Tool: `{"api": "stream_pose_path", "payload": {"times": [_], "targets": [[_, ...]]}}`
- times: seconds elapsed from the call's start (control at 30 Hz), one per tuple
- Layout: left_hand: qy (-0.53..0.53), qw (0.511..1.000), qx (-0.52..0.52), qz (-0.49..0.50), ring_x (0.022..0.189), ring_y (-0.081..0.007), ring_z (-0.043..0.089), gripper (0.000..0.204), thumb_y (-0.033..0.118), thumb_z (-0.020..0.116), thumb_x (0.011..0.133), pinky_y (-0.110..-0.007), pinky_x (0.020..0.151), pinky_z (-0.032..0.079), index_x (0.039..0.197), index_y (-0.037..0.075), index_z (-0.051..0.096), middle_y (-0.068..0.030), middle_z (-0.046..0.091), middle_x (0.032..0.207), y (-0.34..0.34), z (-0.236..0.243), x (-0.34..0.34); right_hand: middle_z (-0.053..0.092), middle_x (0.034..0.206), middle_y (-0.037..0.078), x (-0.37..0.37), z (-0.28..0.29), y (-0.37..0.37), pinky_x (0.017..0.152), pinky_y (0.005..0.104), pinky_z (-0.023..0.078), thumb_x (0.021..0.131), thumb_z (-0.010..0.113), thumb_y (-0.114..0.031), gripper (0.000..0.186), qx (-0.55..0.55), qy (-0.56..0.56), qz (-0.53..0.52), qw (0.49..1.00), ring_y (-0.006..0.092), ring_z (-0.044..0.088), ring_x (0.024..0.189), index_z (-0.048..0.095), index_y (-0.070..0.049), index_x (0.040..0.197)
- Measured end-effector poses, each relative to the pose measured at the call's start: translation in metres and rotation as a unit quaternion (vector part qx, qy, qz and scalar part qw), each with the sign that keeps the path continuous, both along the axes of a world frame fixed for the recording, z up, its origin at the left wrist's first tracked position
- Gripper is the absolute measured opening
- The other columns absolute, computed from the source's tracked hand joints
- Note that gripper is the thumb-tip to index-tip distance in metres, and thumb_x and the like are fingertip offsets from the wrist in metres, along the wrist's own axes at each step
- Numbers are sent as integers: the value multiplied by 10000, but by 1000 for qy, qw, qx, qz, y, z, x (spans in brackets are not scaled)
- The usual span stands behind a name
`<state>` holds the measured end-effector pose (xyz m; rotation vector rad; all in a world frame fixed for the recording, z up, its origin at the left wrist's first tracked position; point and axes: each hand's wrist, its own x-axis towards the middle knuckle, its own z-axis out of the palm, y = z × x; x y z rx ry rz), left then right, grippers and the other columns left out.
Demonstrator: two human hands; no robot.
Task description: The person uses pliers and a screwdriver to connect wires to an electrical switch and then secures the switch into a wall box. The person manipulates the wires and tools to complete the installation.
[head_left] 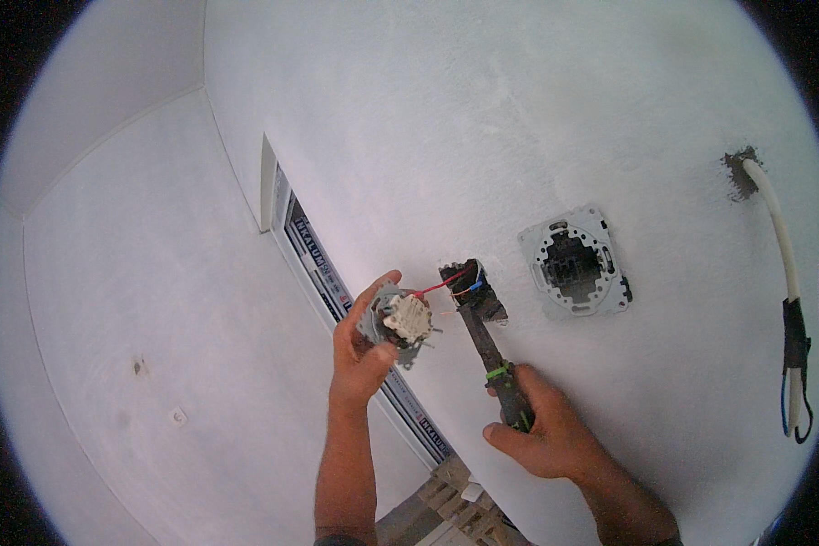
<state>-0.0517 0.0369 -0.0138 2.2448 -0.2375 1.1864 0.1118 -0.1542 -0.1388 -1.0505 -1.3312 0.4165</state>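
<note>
Wrapped around the rim of a wall socket mechanism (402, 318), my left hand (364, 364) holds it in front of the white wall. Its beige back part shows, and a red wire (441, 284) runs from it into the dark box opening (473, 289). A blue wire connector (471, 287) and a thin copper-coloured wire show in that opening. My right hand (551, 428) is closed around the handle of a long black tool with green bands (505, 387). The tool's dark, narrow end reaches the lower edge of the opening; its tip shape is hard to make out.
Right of the opening, a second mechanism with a grey metal frame (575, 264) is mounted in the wall. A white cable (773, 218) with black tape hangs from a hole farther right. A window frame (318, 264) lies to the left, with wooden pallet-like boards (464, 505) below.
</note>
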Motion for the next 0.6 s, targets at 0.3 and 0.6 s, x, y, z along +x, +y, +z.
{"api": "stream_pose_path", "payload": {"times": [0.3,0.6], "targets": [[48,988,-145,-18,775,-235,729,910,743,521,912,-302,544,573,1377,-40,527,-185,707,937,-19,8,6,544,873,128,3,-6,7,714,424,473,807,782,-250,489,11,-7,1,1000,264,549,780,531,-12,1152],[45,989,-120,70,733,-242,693,842,743,374,967,-342,590,560,1332,16,590,-162,707,902,-35,13,10,565,871,27,6,-10,10,698,327,483,812,788,-144,481,41,-2,25,999,133,562,782,567,-51,1229]]}}
